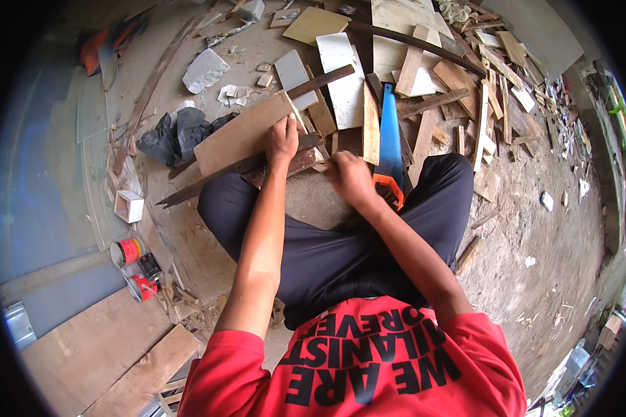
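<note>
My left hand (pixel 283 141) is closed on the right end of a flat tan wooden board (pixel 240 133), its thumb along the end edge. Under that board lie dark wooden strips (pixel 209 186), which run out to the left past it. My right hand (pixel 352 179) is to the right of the board's end, slightly blurred, with its fingers curled in; whatever is between them is too small to make out. Just right of it lies a handsaw with a blue blade (pixel 389 135) and an orange handle (pixel 389 187), close to my right knee.
Wood offcuts (pixel 459 97) are heaped ahead and to the right. A black plastic bag (pixel 181 135) and a pale broken block (pixel 205 71) lie at the left. Cans (pixel 126 251) stand beside large boards (pixel 97 351) at lower left.
</note>
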A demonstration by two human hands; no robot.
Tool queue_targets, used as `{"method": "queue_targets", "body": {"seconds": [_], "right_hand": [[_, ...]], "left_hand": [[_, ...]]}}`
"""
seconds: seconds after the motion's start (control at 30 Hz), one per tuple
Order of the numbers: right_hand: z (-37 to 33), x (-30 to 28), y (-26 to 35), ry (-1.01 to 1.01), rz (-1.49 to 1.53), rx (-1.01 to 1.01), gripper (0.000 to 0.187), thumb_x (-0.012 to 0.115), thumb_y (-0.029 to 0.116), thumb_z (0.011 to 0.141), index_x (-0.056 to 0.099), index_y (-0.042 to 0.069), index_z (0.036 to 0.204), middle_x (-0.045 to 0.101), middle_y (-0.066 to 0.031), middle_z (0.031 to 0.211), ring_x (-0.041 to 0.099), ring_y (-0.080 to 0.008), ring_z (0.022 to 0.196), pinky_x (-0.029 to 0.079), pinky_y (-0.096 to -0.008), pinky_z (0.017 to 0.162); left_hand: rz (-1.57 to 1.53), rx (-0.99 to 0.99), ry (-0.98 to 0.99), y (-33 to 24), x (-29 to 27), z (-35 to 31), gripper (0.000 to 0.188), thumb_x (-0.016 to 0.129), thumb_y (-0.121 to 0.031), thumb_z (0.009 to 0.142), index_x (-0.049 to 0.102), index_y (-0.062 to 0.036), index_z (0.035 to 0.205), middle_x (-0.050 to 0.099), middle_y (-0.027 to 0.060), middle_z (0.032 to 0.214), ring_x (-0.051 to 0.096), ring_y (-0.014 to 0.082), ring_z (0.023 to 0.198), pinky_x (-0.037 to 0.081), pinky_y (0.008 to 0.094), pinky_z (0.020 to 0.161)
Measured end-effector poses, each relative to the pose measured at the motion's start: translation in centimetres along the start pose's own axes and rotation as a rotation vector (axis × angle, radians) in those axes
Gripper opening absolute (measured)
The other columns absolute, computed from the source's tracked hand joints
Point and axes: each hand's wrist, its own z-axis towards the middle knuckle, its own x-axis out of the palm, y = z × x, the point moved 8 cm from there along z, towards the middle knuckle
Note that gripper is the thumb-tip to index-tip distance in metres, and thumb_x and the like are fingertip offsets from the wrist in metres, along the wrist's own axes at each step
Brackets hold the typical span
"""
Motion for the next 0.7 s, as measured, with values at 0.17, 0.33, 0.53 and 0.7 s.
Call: {"method": "queue_targets", "body": {"seconds": [0.17, 0.33, 0.53, 0.7], "right_hand": [[0.2, -2.5, -2.5, -0.302, 0.024, 0.065, 0.009, 0.066, 0.009, 0.086, 0.064, 0.001, 0.082, 0.065, -0.0207, 0.089, 0.063, -0.0412, 0.084, 0.05, -0.0499, 0.075], [4.4, -0.2, -1.3, -0.28, 0.269, 0.263, 0.017, 0.073, 0.013, 0.083, 0.064, -0.002, 0.086, 0.065, -0.0213, 0.086, 0.063, -0.0418, 0.082, 0.05, -0.0479, 0.075], [5.2, 0.9, -0.6, -0.298, -0.01, 0.147, 0.019, 0.068, 0.02, 0.088, 0.061, 0.003, 0.082, 0.064, -0.0185, 0.084, 0.063, -0.0385, 0.079, 0.046, -0.0498, 0.071], [3.4, -0.7, -0.1, -0.4, 0.074, 0.049, 0.029, 0.066, 0.025, 0.093, 0.063, -0.002, 0.082, 0.065, -0.0212, 0.08, 0.063, -0.0413, 0.074, 0.049, -0.0478, 0.068]], "left_hand": [[0.102, 0.026, 0.034, -0.8, 0.8, -0.4, 0.042, 0.045, -0.037, 0.1, 0.063, -0.0051, 0.079, 0.065, 0.0214, 0.078, 0.063, 0.0438, 0.077, 0.048, 0.0492, 0.066], [0.098, 0.024, 0.042, -0.2, 0.9, 0.0, 0.042, 0.044, -0.036, 0.1, 0.064, -0.0045, 0.081, 0.066, 0.0228, 0.081, 0.063, 0.0448, 0.079, 0.048, 0.0507, 0.068], [0.171, 0.05, 0.023, -0.5, 1.0, 0.2, 0.043, 0.044, -0.036, 0.099, 0.065, -0.0042, 0.081, 0.066, 0.0238, 0.081, 0.063, 0.0458, 0.08, 0.049, 0.0517, 0.068], [0.125, 0.058, 0.004, -0.1, 0.9, -0.1, 0.041, 0.046, -0.035, 0.098, 0.065, -0.0043, 0.079, 0.066, 0.0237, 0.079, 0.063, 0.0456, 0.078, 0.049, 0.0514, 0.066]]}}
